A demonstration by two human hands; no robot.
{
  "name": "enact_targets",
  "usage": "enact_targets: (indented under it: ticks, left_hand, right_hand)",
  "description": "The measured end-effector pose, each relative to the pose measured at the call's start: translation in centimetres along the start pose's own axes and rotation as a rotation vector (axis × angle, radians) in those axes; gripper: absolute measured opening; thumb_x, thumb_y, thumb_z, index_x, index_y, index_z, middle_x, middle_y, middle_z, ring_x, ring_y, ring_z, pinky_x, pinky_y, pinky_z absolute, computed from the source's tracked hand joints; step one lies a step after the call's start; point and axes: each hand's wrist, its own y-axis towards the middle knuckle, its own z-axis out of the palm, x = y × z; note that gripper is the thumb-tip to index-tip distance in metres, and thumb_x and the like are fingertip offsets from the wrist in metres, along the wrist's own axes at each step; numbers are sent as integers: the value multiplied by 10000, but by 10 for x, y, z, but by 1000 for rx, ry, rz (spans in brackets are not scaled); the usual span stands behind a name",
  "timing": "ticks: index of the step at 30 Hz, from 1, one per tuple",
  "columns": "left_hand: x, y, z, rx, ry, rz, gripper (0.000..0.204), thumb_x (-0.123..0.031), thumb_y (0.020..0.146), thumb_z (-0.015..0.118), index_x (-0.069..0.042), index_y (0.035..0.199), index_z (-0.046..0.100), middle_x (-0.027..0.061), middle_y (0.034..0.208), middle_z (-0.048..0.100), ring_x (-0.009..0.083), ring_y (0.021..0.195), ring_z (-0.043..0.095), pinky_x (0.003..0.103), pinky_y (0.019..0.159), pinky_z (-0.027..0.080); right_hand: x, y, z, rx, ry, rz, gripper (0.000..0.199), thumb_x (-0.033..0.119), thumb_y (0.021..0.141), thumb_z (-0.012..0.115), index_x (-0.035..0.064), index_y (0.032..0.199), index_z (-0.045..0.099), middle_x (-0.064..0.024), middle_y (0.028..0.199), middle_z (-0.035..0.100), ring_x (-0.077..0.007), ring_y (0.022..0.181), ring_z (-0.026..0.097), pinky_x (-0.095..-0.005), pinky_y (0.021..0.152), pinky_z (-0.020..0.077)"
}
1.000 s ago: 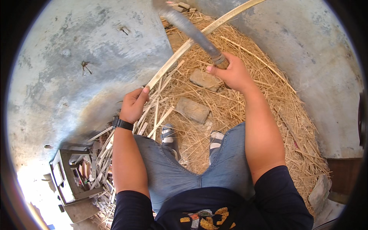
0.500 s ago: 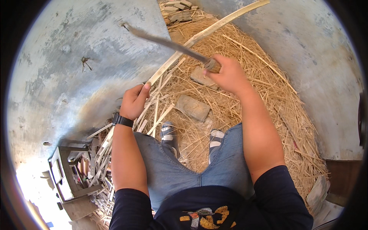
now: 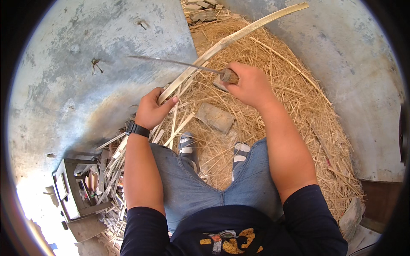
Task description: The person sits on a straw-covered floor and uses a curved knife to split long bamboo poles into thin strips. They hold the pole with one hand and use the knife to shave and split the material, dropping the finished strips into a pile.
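My left hand [image 3: 152, 109], with a black watch on the wrist, grips the near end of a long pale bamboo strip [image 3: 239, 35] that runs up and away to the right. My right hand [image 3: 250, 84] is closed on the wooden handle of a long knife [image 3: 171, 62]. Its thin blade points left, lying across the strip just above my left hand. I am seated, and my knees in blue jeans [image 3: 205, 187] fill the lower middle.
A heap of straw-like bamboo shavings [image 3: 294, 111] covers the concrete floor [image 3: 77, 64] ahead. A flat stone block [image 3: 215, 117] lies between my feet. Cut bamboo slats [image 3: 115, 158] and a small grey stool [image 3: 70, 192] sit at my left.
My right hand has swung the knife down and leftward, from raised above the strip to lying low across it. My left hand has kept its hold on the strip.
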Motion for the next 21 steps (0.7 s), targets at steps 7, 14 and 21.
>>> enact_targets:
  ticks: [7,14,21]
  left_hand:
    - [-7,2,-6,26,247,-43,503,-483,855,762,-5,834,606,99,608,556,204,563,522,370,559,427]
    - [-15,-2,-2,8,243,-19,517,-504,855,757,-18,805,588,99,587,529,218,550,501,375,543,411]
    - [-3,0,-4,49,184,-6,573,-530,852,760,-15,754,529,52,571,441,163,556,379,361,527,359]
  right_hand:
    - [-15,3,-14,-116,45,277,348,374,867,753,75,1025,671,-130,867,719,-300,791,696,-422,718,535]
    - [3,1,-4,142,147,207,402,393,869,762,36,1021,660,-141,852,692,-275,783,680,-410,713,526]
    - [-14,-2,-24,46,139,291,461,412,875,755,32,1120,661,-133,838,691,-254,757,677,-397,707,528]
